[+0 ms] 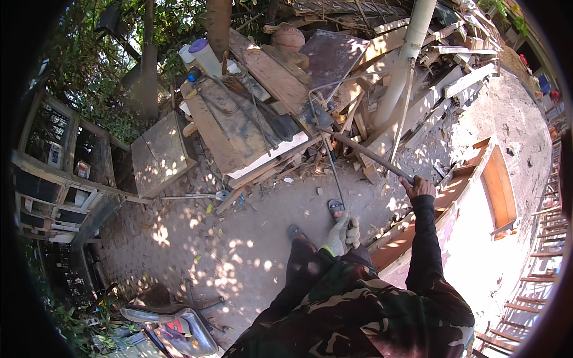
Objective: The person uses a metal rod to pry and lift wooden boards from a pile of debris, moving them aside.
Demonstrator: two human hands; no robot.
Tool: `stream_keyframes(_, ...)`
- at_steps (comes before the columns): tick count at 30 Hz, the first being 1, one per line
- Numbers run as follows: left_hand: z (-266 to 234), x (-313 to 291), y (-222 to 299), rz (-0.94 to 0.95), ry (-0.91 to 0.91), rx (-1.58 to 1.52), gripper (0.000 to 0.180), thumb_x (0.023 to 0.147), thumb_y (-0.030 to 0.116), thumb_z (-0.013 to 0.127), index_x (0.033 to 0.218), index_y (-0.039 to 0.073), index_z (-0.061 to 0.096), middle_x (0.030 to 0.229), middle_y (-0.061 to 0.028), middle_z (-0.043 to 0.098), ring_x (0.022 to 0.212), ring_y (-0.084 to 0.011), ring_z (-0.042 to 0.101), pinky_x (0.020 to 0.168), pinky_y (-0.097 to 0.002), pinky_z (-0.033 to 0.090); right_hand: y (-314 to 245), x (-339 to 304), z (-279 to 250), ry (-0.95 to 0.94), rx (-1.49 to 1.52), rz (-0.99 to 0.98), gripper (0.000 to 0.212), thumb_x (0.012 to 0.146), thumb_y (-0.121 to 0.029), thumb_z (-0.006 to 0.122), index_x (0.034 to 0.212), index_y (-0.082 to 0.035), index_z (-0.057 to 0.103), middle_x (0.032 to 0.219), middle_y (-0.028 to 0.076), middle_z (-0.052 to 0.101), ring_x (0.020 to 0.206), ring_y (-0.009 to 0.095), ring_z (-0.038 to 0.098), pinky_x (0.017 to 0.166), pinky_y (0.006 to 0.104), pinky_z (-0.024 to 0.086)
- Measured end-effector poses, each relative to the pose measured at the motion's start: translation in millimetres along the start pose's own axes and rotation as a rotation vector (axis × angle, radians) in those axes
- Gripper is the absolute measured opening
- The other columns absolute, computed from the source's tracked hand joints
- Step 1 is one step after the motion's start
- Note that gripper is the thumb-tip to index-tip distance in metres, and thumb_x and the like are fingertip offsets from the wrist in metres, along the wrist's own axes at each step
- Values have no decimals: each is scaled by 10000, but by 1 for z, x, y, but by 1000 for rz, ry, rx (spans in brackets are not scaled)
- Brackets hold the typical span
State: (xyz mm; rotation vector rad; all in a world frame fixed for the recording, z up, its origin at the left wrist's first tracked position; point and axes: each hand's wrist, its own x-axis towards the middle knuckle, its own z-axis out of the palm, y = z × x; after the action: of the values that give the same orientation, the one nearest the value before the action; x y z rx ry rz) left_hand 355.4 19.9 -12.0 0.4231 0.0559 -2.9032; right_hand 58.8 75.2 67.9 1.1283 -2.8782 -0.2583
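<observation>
With curled fingers of the bare right hand (419, 187), gripping the near end of a long, straight, dark brown bar (370, 156), out to the right of the body. With curled fingers of the left hand (342, 234), gloved in pale grey with a yellow-green cuff, closed on the lower end of a thin grey metal rod (335, 170), above feet in dark open sandals (295, 231). Rising from the glove, passing the far end of the bar and bending to the right at the top; touching the bar there or merely crossing it, cannot tell which.

Facing a low bench of weathered brown boards (218, 143) with a white front edge, just left of bar and rod. Loaded on top with black, rubber-like strips (280, 128) and, toward the back, a cloudy white plastic container with a purple end (207, 59). Backed on the right by a thick, pale, round post (412, 45) and a jumbled heap of scrap timber (471, 86). Flanked on the near right by a long wooden frame with orange-brown boards (500, 185). Standing on grey ground (239, 227) dappled with sunlight.
</observation>
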Motion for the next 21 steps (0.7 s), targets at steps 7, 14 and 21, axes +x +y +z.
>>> stream_keyframes(7,-16,-33,27,-74,-6,53,424,992,509,422,913,123,579,623,21,438,517,-121,435,512,-317,414,-31,-38,-9,-2,39,116,715,805,-768,469,773,-81,667,673,186,659,699,370,672,663,455,526)
stream_keyframes(14,13,-16,23,-46,125,232,355,1010,433,427,940,114,567,704,-17,539,606,-163,570,633,-365,519,-9,-8,3,-41,-11,-11,689,812,-760,471,762,-97,651,685,168,665,726,353,677,647,456,521)
stream_keyframes(21,19,-11,19,-29,229,285,314,1007,379,464,921,92,559,735,-54,591,601,-199,607,586,-372,537,13,16,-5,441,102,-217,577,744,-637,676,685,-88,511,660,110,588,651,330,607,606,440,443)
